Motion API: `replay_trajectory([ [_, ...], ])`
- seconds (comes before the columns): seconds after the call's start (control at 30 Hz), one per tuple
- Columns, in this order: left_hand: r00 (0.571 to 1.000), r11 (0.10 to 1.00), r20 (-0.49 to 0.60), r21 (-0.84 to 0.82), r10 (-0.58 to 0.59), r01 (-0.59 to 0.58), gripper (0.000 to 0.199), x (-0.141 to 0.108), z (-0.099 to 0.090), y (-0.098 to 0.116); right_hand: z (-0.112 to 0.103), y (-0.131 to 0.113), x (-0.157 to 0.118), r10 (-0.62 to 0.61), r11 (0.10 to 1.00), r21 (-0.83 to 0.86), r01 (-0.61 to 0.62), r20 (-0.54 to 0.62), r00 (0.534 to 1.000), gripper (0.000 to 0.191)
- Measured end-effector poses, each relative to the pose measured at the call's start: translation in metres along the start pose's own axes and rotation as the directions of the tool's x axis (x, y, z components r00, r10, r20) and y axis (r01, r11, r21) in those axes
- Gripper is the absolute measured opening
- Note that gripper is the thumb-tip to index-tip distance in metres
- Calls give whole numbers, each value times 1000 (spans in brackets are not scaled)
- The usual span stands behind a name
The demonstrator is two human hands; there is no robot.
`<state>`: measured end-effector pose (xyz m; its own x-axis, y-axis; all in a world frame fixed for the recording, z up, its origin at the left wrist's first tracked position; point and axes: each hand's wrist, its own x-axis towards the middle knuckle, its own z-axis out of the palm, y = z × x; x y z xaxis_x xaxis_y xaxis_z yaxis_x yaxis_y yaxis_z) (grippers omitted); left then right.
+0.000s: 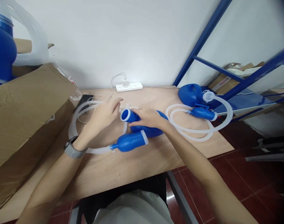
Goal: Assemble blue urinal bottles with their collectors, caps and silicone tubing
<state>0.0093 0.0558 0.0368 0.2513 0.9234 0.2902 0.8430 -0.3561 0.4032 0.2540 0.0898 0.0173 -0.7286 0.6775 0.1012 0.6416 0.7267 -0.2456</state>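
Observation:
My right hand (pixel 148 117) is wrapped over a blue plastic bottle (pixel 159 132), thumb and fingers around its neck. The bottle lies on its side with its wide, pale-rimmed mouth uncovered and turned to the left. My left hand (pixel 106 110) hovers just left of that mouth, fingers loosely stretched and apart, with nothing visible in them. Below the two hands lies a blue funnel-shaped cup (pixel 131 142) with a white rim, joined at its narrow end to a clear hose (pixel 73 124). The hose coils beneath my left hand and forearm, which hide part of it.
A second blue bottle (pixel 190 94) with a coiled hose (pixel 194 130) and blue cup (pixel 202 114) lies at the right. An open cardboard box (pixel 32 109) fills the left side, holding another blue bottle (pixel 3 51). A power strip (pixel 129 87) sits by the wall; a blue metal frame (pixel 199 42) rises rightward.

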Motion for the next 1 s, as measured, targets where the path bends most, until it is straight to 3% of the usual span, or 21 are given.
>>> replay_trajectory([
  [0.07,995,998,-65,-1,69,-69,38,-7,-7,8,2,1,0,-2,1000,24,2,-1,1000,66],
  [0.17,959,956,-5,-83,283,-283,33,-15,-2,10,6,3,0,-3,1000,30,3,-12,1000,68],
  [0.23,932,924,35,-153,360,-351,33,-17,6,9,7,3,0,-2,1000,17,3,-13,1000,67],
  [0.37,951,929,85,-254,298,-269,32,-16,17,8,3,-1,0,-2,1000,13,2,1,1000,67],
  [0.53,960,916,156,-369,231,-161,35,-11,14,10,-2,-6,0,-19,1000,25,18,17,1000,61],
  [0.87,947,912,184,-366,264,-183,34,-2,13,1,-7,-7,2,-58,996,73,58,2,998,51],
  [1.0,941,907,204,-382,268,-176,38,-1,9,-1,-7,-5,6,-93,993,78,92,10,996,58],
])
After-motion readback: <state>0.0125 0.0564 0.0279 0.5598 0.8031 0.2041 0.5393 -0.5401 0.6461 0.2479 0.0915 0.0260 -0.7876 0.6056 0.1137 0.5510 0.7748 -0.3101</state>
